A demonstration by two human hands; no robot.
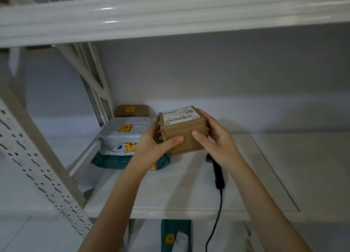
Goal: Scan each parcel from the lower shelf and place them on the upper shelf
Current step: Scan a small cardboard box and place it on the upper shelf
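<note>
Both hands, left (158,141) and right (215,138), grasp a small cardboard box (182,131) with a white barcode label, held just above the smooth white shelf (189,191). A black corded scanner (217,173) lies partly hidden under the right wrist. Crinkled grey (123,136) and green (121,161) mailers are stacked left; another parcel (175,234) below is cut off.

Both your forearms come up from the bottom edge and converge toward centre frame, bare to the elbow. Your left hand (157,143) grips from the left side: thumb laid across the near face, fingers wrapped round the far side. Your right hand (216,140) mirrors it from the right, thumb on the near face, fingers curled over the top right edge. Wrists roughly level.
</note>
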